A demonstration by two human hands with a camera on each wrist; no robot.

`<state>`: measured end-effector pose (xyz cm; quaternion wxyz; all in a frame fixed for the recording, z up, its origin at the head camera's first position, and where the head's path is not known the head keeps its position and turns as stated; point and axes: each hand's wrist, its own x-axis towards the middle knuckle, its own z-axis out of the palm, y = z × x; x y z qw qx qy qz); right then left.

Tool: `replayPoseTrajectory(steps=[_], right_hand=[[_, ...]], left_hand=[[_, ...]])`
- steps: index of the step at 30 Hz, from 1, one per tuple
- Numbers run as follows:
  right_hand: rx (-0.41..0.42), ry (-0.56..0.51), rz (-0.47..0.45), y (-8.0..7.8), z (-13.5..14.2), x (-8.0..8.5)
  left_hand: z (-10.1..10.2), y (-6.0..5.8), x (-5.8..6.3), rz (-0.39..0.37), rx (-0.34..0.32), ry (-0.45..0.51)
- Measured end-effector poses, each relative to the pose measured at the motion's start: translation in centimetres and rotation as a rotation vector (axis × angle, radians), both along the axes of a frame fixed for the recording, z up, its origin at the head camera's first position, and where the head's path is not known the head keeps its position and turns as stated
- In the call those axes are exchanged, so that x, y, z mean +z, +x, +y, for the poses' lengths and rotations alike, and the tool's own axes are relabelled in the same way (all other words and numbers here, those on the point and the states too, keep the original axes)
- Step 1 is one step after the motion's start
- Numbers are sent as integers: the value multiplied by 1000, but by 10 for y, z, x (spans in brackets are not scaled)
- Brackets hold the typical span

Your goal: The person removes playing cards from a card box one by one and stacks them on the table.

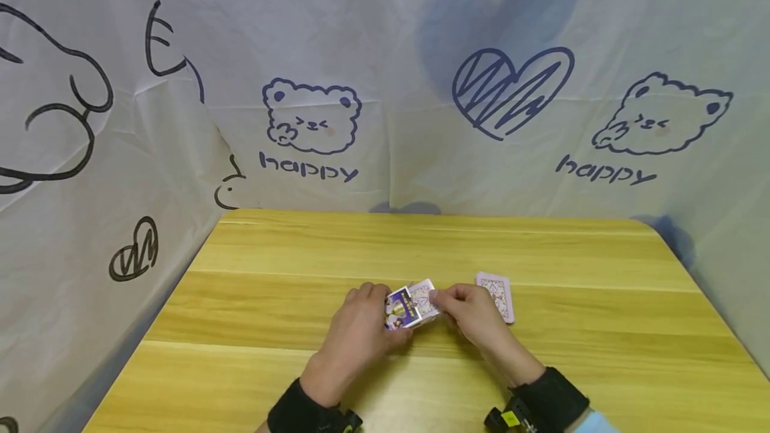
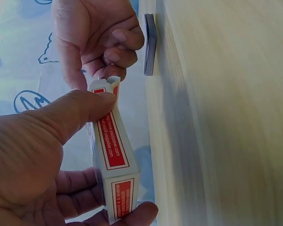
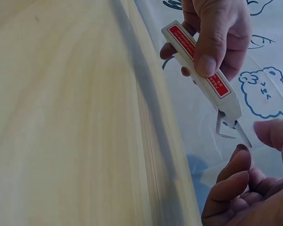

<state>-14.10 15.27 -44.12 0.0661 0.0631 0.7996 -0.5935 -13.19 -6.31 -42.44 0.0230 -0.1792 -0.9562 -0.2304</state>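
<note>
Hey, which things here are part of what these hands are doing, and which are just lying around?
Part of the job:
left hand, gripping the card box
right hand, at the box's open end
small card stack, probably

Only surroundings:
wooden table
drawn-on cloth behind
black wristbands

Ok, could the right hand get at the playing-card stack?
Likely yes: the playing-card stack lies uncovered on the table, just beyond the right hand, with nothing visible in the way.
</note>
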Motion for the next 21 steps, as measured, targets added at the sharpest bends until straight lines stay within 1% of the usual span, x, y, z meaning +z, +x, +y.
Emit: replayPoseTrajectory(steps=[4,9,12,16,21], right_hand=[[-13,-10,-20,0,1,-1],[-60,-108,-36,-1,1,0],[-90,-149,-26,-3,5,2],[-117,-154,-17,-7,15,7],[-129,-145,-42,-13,40,16]], left_hand=[[0,0,0,18,24,2],[-1,1,-1,29,40,-7],[-2,1,-1,43,53,-16],[-3,2,-1,49,72,-29],[-2,3,0,19,82,-26]])
